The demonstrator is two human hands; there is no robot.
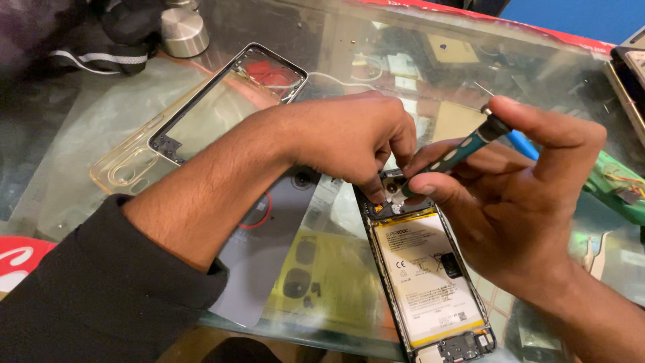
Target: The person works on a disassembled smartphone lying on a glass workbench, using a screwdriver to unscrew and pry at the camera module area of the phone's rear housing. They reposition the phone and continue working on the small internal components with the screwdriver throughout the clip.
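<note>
The opened smartphone (426,275) lies face down at the lower centre of the frame on the glass counter (87,128), its back cover off so that the pale battery with a yellow border (428,279) fills most of its body and a small circuit board shows at its bottom end. At the phone's top end, around the camera area, both hands meet. The left hand (349,138) reaches in from the left with its fingertips pinched down on a small part at the phone's upper edge (what exactly lies between the fingertips is too small to tell), so its grip is closed there. The right hand (510,195) comes from the right and its grip is closed around a precision screwdriver with a teal and black handle (463,149), index finger capping the top end and the tip pointing down at the same spot on the phone. Just left of the phone lies the grey back cover (269,262), partly under the left forearm. Farther toward the upper left sit a bare phone frame (228,101) and a clear phone case (127,171) beneath it. A metal cylinder (183,30) stands at the top left. A green tool (618,188) lies at the right edge.
</note>
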